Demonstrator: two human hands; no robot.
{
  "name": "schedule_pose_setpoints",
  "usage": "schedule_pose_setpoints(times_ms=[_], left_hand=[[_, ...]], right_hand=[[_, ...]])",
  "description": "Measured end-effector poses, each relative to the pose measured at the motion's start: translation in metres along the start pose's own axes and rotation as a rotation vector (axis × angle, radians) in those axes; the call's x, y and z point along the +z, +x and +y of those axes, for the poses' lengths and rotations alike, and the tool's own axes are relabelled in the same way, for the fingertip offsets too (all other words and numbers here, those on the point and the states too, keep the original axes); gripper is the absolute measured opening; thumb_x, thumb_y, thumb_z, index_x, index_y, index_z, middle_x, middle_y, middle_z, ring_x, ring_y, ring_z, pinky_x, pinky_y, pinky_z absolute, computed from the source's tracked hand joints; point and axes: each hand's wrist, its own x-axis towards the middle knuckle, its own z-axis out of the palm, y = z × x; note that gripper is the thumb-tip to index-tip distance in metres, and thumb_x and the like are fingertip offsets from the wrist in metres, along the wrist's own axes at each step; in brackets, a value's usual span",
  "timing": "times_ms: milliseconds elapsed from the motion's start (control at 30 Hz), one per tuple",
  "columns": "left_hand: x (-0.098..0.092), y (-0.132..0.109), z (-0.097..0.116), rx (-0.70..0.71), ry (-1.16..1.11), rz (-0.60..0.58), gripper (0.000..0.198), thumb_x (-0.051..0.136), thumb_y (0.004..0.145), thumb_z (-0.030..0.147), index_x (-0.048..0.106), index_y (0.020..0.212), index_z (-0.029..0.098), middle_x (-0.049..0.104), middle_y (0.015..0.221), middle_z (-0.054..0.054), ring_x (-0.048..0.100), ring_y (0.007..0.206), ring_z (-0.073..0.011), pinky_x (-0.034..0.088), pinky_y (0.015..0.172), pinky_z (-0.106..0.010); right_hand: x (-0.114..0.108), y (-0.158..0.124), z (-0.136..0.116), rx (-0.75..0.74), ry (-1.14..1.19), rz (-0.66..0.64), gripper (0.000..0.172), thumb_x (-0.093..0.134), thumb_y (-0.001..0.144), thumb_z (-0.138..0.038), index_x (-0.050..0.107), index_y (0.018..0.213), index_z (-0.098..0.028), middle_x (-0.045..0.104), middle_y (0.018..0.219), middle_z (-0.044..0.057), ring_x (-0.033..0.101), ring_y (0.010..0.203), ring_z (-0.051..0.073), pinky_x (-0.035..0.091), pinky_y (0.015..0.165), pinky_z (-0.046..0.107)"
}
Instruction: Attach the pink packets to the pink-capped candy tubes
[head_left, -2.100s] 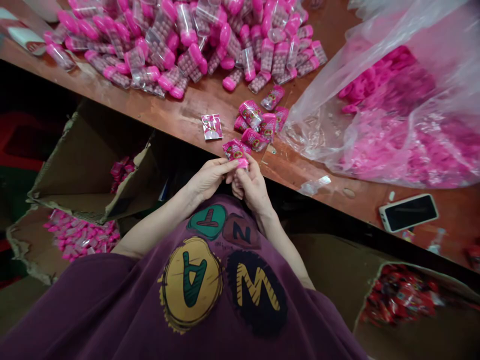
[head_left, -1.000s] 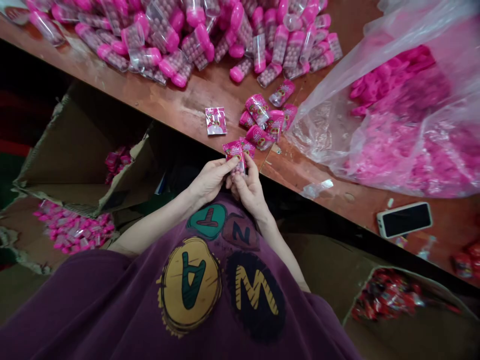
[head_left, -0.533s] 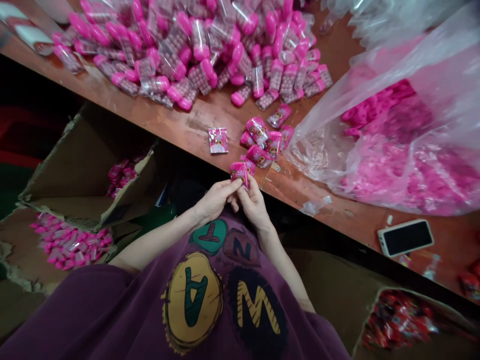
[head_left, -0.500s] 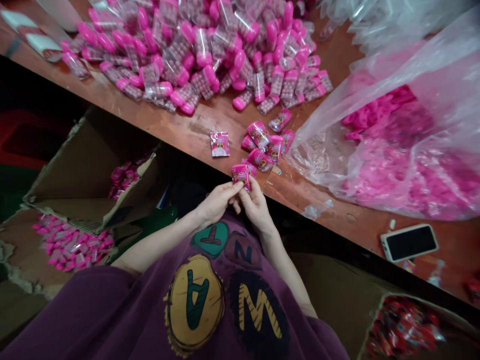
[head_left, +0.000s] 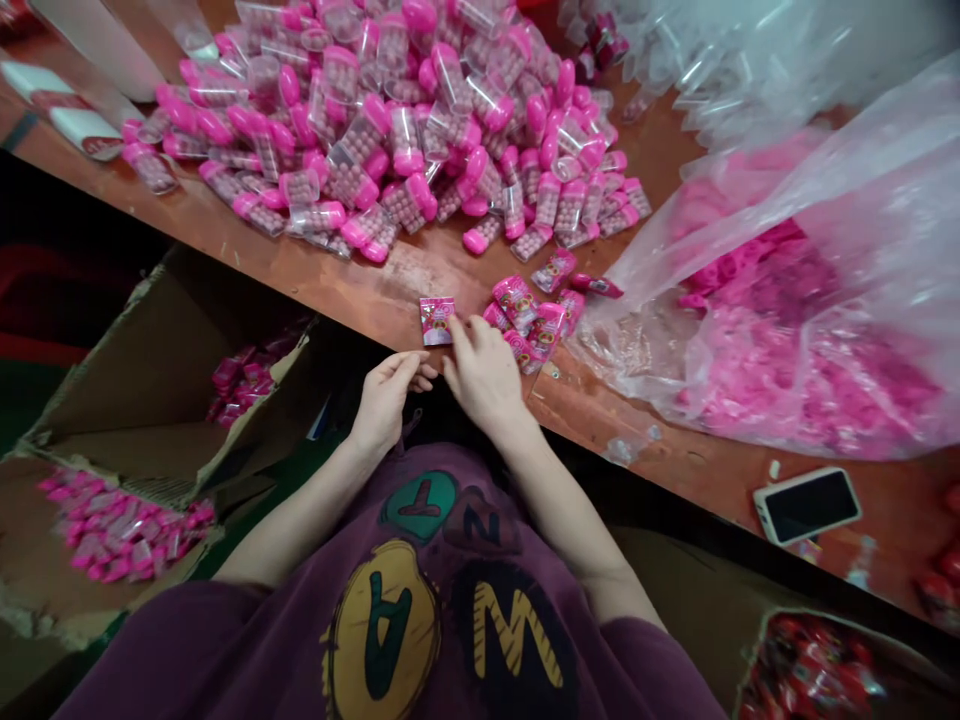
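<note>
Where the flat pink packet lies: on the table, near its front edge
Right hand: fingertips at the packet's side; cannot tell whether gripping
Left hand: partly open, curled, empty

- Wooden tabletop, under the right fingers.
- Printed pink sachet, at their tips.
- Pink-wrapped tubes, just right of them.
- Pink-capped bead-filled tubes, heaped beyond.
- Translucent plastic bag, farther right.
- Smartphone, far right.
</note>
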Motion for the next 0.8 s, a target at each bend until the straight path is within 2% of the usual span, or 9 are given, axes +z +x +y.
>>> schedule_pose_setpoints(times_ms=[67,133,233,333,433,533,600,700,800], left_hand=[[-0.001,0.001,-0.001,-0.013,-0.014,0.017,0.027,0.082,0.081,0.038,0.079,0.093,0.014,0.077,0.078,-0.005,0.065,0.063,-0.0103,0.047,0.066,-0.024],[-0.001,0.001,-0.002,-0.023,-0.021,0.022,0.027,0.083,0.079,0.038,0.079,0.092,0.014,0.077,0.078,-0.005,0.065,0.062,-0.01,0.048,0.065,-0.023],[-0.002,0.001,-0.001,-0.03,-0.039,0.017,0.028,0.084,0.077,0.036,0.078,0.09,0.013,0.076,0.076,-0.004,0.065,0.062,-0.0097,0.049,0.065,-0.023],[0.0,0.001,0.002,-0.043,-0.048,-0.005,0.03,0.085,0.077,0.038,0.077,0.091,0.012,0.075,0.075,-0.004,0.066,0.06,-0.0105,0.049,0.062,-0.023],[0.006,0.001,0.009,-0.08,-0.03,-0.068,0.039,0.082,0.083,0.048,0.077,0.094,0.011,0.075,0.076,-0.006,0.065,0.058,-0.0119,0.047,0.058,-0.025],[0.016,0.001,0.014,-0.113,-0.039,-0.175,0.047,0.078,0.087,0.059,0.078,0.089,0.011,0.075,0.077,-0.008,0.065,0.061,-0.0123,0.046,0.057,-0.025],[0.023,0.003,0.016,-0.083,-0.069,-0.206,0.039,0.084,0.082,0.052,0.078,0.083,0.013,0.073,0.075,-0.005,0.062,0.063,-0.0112,0.046,0.059,-0.024],[0.029,0.005,0.015,0.002,-0.1,-0.152,0.027,0.09,0.075,0.038,0.081,0.083,0.015,0.073,0.075,-0.002,0.059,0.066,-0.0099,0.046,0.065,-0.024],[0.031,0.004,0.012,0.051,-0.081,-0.1,0.028,0.09,0.074,0.038,0.083,0.09,0.015,0.077,0.082,-0.003,0.059,0.068,-0.0103,0.045,0.068,-0.025]], right_hand=[[0.014,0.01,-0.012,-0.032,-0.074,-0.052,0.052,0.046,0.104,-0.02,0.053,0.154,-0.01,0.053,0.16,0.025,0.055,0.128,0.038,0.052,0.098,0.054],[0.024,0.015,-0.014,-0.058,-0.112,-0.058,0.051,0.04,0.106,-0.016,0.053,0.154,-0.01,0.052,0.162,0.024,0.052,0.13,0.037,0.05,0.097,0.053],[0.033,0.014,-0.008,-0.11,-0.136,-0.015,0.046,0.038,0.107,-0.017,0.058,0.148,-0.009,0.06,0.153,0.024,0.054,0.124,0.035,0.049,0.094,0.05],[0.039,0.009,0.001,-0.142,-0.099,0.073,0.036,0.043,0.108,-0.02,0.069,0.13,-0.011,0.071,0.132,0.021,0.059,0.114,0.03,0.048,0.092,0.045],[0.043,0.0,0.01,-0.144,0.019,0.234,0.032,0.043,0.108,-0.02,0.074,0.116,-0.016,0.073,0.12,0.016,0.063,0.109,0.026,0.05,0.092,0.042],[0.041,-0.012,0.017,-0.138,0.161,0.361,0.029,0.046,0.107,-0.022,0.075,0.11,-0.02,0.071,0.122,0.015,0.065,0.111,0.025,0.052,0.095,0.044],[0.036,-0.02,0.018,-0.121,0.243,0.345,0.026,0.049,0.105,-0.023,0.074,0.111,-0.023,0.07,0.127,0.015,0.065,0.115,0.026,0.054,0.098,0.047],[0.027,-0.03,0.014,-0.045,0.397,0.298,0.029,0.05,0.101,-0.024,0.071,0.122,-0.025,0.064,0.139,0.015,0.062,0.128,0.029,0.051,0.109,0.053],[0.018,-0.033,0.004,0.126,0.722,0.34,0.035,0.049,0.101,-0.03,0.062,0.132,-0.022,0.066,0.133,0.015,0.064,0.123,0.026,0.054,0.109,0.049]])
